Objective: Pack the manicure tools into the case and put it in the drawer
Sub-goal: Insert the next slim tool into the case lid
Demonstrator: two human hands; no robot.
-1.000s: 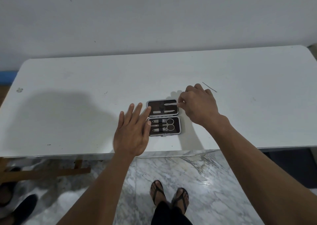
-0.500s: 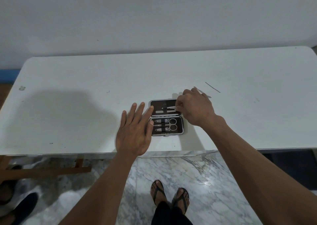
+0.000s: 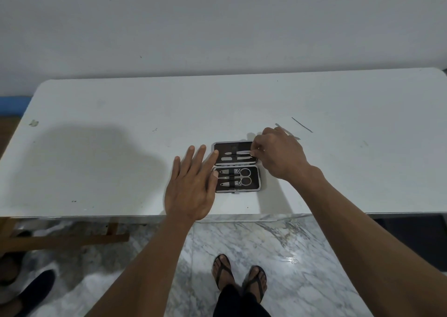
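Note:
A small open manicure case [image 3: 255, 187] with dark lining lies on the white table [image 3: 101, 161]. Its near half holds scissors [image 3: 244, 176] and two clippers [image 3: 225, 171] under a strap. In the far half lie a nail file [image 3: 231, 158] and a slim metal tool [image 3: 239, 152]. My right hand [image 3: 280, 154] pinches the right end of that slim tool. My left hand [image 3: 191, 191] lies flat with fingers spread, its fingertips touching the case's left edge. Two loose thin tools [image 3: 301, 124] [image 3: 290, 133] lie beyond my right hand, the nearer one partly hidden.
The table's front edge [image 3: 96, 216] runs just below my left hand. A plain wall stands behind the table. Below are a marble floor, my sandalled feet [image 3: 239, 275], a wooden frame [image 3: 67, 240] and a dark shoe [image 3: 36, 290] at the left.
My right hand has shifted slightly over the case's far half, and the slim tool now lies lower against the lining. My left hand has stayed at the case's left edge.

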